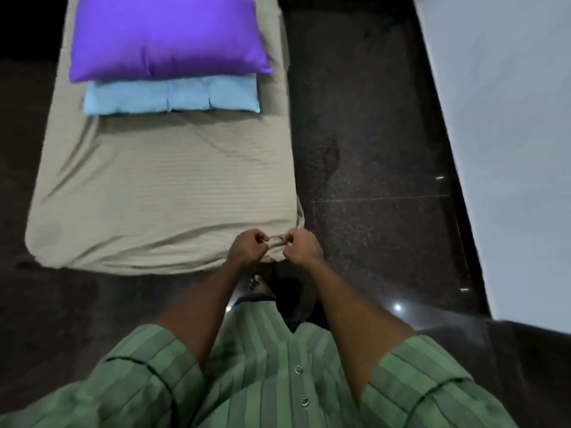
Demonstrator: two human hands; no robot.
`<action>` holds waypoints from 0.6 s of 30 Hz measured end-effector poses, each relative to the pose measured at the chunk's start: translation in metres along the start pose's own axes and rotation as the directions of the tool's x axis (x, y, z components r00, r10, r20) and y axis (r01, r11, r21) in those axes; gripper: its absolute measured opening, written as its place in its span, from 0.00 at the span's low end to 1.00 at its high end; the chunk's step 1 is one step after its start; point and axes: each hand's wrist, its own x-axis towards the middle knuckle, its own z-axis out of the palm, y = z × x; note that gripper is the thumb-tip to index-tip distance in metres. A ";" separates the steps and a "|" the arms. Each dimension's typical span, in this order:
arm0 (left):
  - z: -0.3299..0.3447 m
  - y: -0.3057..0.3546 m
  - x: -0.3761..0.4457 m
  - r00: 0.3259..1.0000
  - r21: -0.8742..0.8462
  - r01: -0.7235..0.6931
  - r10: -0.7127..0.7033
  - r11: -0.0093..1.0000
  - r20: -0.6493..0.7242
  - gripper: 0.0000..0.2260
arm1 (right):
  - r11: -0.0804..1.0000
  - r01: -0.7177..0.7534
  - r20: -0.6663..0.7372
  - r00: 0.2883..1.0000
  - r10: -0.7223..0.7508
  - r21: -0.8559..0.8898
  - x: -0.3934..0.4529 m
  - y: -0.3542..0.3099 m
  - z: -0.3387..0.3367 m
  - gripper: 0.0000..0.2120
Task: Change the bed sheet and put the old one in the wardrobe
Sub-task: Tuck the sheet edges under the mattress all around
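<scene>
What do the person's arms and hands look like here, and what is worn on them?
Both the left hand and the right hand are bare, with no gloves, rings or watch visible. The forearms are uncovered. The green striped button-front shirt has short, loose sleeves with dark seam lines, ending above the elbows.

No words, labels, brand marks, numbers or signs can be read anywhere in this view. The cloth, the cushions, the clothing and the floor carry only plain colour or stripes, with no lettering that shows.
</scene>
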 end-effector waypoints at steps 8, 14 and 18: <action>0.079 0.017 0.006 0.960 0.020 0.282 -0.281 0.959 -0.013 0.09 | 0.883 0.313 0.305 0.929 -0.208 -0.351 0.081 0.059 -0.023 0.12; 0.139 0.020 0.051 0.919 0.046 0.358 -0.343 0.933 -0.196 0.21 | 0.547 0.663 0.479 0.748 -0.459 -0.512 0.185 0.075 0.026 0.24; 0.191 -0.010 0.087 0.871 0.135 0.400 -0.330 0.907 -0.364 0.38 | 0.374 0.728 0.458 0.665 -0.590 -0.574 0.220 0.114 0.081 0.33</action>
